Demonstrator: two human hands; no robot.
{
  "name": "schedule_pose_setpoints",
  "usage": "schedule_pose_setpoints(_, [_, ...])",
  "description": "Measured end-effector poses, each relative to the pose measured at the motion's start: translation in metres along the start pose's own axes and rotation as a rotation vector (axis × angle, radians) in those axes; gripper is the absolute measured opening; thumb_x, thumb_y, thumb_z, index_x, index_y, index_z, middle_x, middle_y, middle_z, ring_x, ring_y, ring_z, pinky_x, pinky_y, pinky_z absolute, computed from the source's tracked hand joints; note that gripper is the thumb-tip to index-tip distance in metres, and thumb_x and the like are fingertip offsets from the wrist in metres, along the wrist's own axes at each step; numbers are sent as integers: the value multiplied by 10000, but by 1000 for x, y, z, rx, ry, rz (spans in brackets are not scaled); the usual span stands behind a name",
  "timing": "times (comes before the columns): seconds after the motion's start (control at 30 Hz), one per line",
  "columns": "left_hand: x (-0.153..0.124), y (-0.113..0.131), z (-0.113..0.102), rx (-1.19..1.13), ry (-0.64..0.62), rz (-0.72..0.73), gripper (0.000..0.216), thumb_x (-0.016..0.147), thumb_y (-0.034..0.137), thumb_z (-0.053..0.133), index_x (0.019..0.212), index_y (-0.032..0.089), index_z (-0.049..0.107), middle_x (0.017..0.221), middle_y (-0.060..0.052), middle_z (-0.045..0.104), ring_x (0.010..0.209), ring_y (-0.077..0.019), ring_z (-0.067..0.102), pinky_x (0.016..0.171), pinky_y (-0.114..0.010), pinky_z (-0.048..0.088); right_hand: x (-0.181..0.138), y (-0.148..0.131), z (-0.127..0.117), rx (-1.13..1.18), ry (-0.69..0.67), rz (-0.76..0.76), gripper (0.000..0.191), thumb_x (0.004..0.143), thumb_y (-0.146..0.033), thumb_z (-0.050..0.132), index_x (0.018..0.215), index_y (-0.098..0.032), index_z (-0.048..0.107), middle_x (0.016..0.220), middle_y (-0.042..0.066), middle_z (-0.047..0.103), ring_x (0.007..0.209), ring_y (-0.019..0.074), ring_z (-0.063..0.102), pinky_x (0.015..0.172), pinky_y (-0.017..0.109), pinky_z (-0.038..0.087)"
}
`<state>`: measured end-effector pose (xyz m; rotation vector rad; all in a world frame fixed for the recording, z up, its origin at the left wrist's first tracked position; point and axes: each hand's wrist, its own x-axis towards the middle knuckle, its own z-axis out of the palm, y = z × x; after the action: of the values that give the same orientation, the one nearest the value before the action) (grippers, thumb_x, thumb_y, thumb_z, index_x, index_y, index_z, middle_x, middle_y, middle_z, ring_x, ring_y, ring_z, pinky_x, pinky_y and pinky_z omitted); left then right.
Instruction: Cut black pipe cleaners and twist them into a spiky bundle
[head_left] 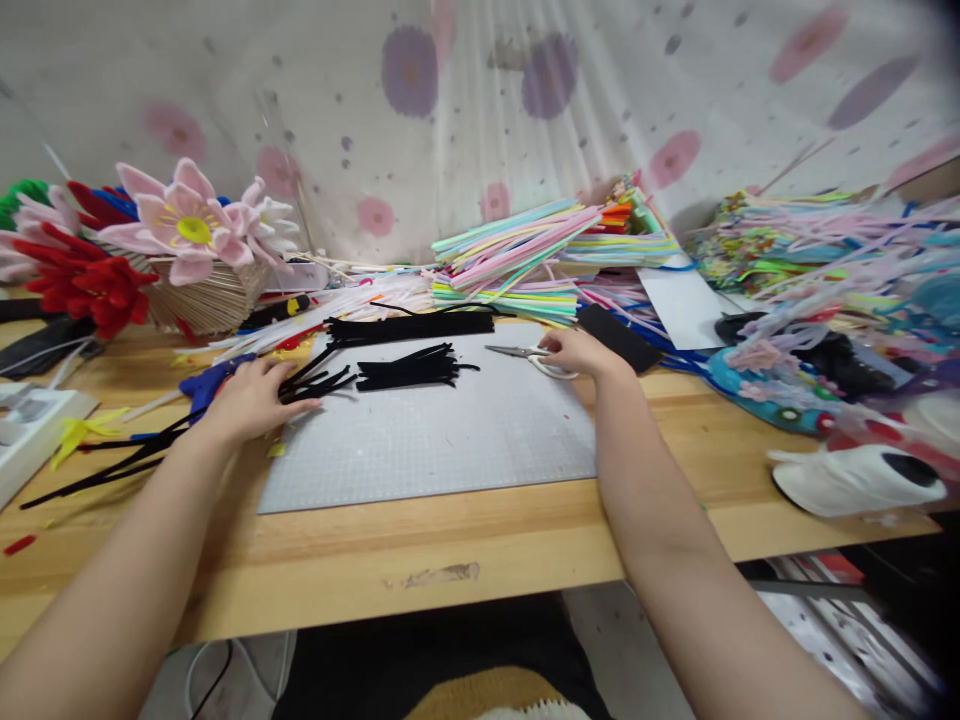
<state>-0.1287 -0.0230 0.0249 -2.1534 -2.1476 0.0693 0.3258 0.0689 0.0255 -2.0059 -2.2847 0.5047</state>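
My left hand (pixel 251 402) is closed over a loose bunch of long black pipe cleaners (pixel 135 462), whose ends stick out on both sides of it at the left edge of the grey cutting mat (pixel 435 440). My right hand (pixel 577 352) grips the white handles of a pair of scissors (pixel 517 351), their blades pointing left above the mat. Between the hands lies a pile of short black pipe cleaners (pixel 409 368). Just behind it is a longer black bundle (pixel 420 325). Part of the scissor handles is hidden by my right fingers.
A blue glue gun (pixel 214 380) lies beside my left hand. Fuzzy flowers (pixel 191 225) stand in a basket at the back left. Pastel pipe cleaners (pixel 517 245) are heaped behind the mat. On the right are a white spool (pixel 855 480) and a black block (pixel 619 338).
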Motion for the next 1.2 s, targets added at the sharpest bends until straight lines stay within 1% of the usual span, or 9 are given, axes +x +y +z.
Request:
schedule_pose_setpoints(0.3, [9,-1,-3,86,-232,-38,293,743,307,519,978,135,546,1044,-136,622,938,-261,588,798,-310,427,0,3,-2,1,8,9,357,726,-273,598,1060,-147,620,964,100,663,778,174,589,622,241,402])
schedule_pose_setpoints(0.4, [12,-4,-11,153,-122,-52,269,792,277,442,997,115,504,1087,-178,580,1014,-286,556,834,-341,415,0,3,-3,-6,7,5,356,736,-286,592,1064,-150,620,976,97,661,786,171,591,626,236,402])
schedule_pose_setpoints(0.53, [20,5,-50,80,-57,-151,335,848,314,306,1098,133,437,1132,-183,557,930,-314,586,698,-382,451,2,4,-2,-7,19,3,358,730,-283,599,1064,-156,620,1000,86,658,800,165,592,635,228,403])
schedule_pose_setpoints(0.63, [37,34,-82,76,74,-141,354,844,328,312,1116,152,456,1146,-155,574,983,-345,571,719,-419,449,3,4,-1,-11,22,3,353,729,-275,595,1059,-153,624,1000,87,660,803,169,594,642,233,405])
schedule_pose_setpoints(0.7, [53,61,-92,56,162,-34,358,840,306,323,1117,147,483,1145,-153,578,1023,-350,555,741,-429,444,2,3,-2,-19,46,6,346,732,-283,592,1052,-158,629,1010,88,659,819,178,596,649,242,405])
schedule_pose_setpoints(0.8, [83,104,-85,32,222,100,378,826,260,358,1139,112,509,1154,-182,563,1072,-341,527,810,-436,419,0,1,-2,-26,95,25,354,748,-322,582,1060,-161,628,1012,97,661,844,194,600,658,257,407])
schedule_pose_setpoints(0.93, [120,143,-52,20,193,293,423,841,225,349,1222,100,486,1213,-204,512,1142,-325,478,884,-437,380,2,-1,1,-13,128,2,368,759,-344,576,1073,-160,621,1028,104,660,874,202,603,684,271,419])
schedule_pose_setpoints(1.1, [142,158,-25,54,29,349,651,876,382,348,1429,84,176,1460,-216,249,1309,-368,266,986,-539,251,7,-7,8,-7,158,-86,352,762,-341,585,1053,-147,624,1063,117,650,936,219,593,773,303,431])
schedule_pose_setpoints(1.2, [140,161,-26,98,96,418,547,890,277,311,1401,86,271,1476,-201,226,1316,-357,255,1000,-546,214,5,-19,8,-18,229,-118,305,780,-326,573,1020,-149,635,1075,126,640,987,244,573,817,335,424])
